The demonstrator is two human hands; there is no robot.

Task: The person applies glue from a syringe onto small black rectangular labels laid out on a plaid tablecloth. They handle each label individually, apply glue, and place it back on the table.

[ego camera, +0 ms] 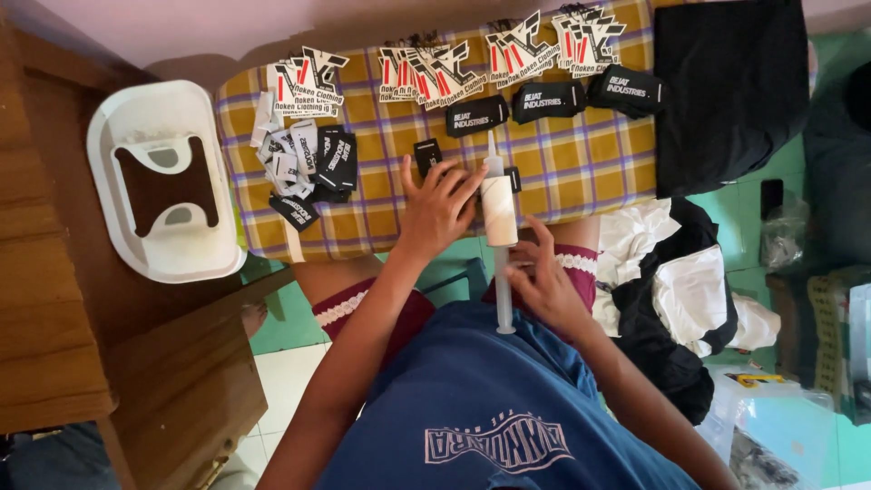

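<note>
Nearest the camera, the right hand (547, 281) curls its fingers around the thin plunger rod of a large plastic syringe (499, 218), gripping it just below the barrel. The syringe is a smooth, cream-filled cylinder with a narrow tapered nozzle, lying across the near edge of the checked cloth (590, 159) with its rod hanging off toward the person's lap. Just left of the syringe, the left hand (438, 207) lies spread and flat, fingers splayed, pressing a small black rectangular patch (426, 154) against the cloth; it grasps nothing. The cloth is woven, yellow with purple and white stripes. Beyond the syringe sit three black patches (549, 100) with white lettering, and past them a row of stiff white, red and black die-cut tags (508, 50). Far left of the syringe lies a loose heap of labels (304, 163), then a glossy white plastic basin (163, 181).
</note>
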